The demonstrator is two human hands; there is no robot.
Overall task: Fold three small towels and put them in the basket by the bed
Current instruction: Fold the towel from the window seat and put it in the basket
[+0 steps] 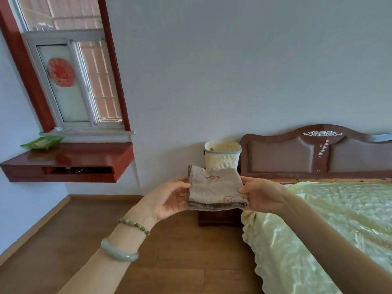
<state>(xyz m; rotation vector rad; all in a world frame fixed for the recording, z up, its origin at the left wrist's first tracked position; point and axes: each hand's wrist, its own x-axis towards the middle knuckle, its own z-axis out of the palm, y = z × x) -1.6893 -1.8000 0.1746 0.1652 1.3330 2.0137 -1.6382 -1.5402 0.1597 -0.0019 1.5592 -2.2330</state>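
Folded towel [216, 188] pinched between both hands' fingers [244, 190]

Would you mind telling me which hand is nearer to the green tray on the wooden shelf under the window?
Left. The left hand holds the folded towel on the side toward the green tray; the right hand grips the towel's far side, by the bed.

Between the hands, the towel [216, 187] was grey-beige with pinkish motifs; beyond it, the basket [222, 156] was cream.
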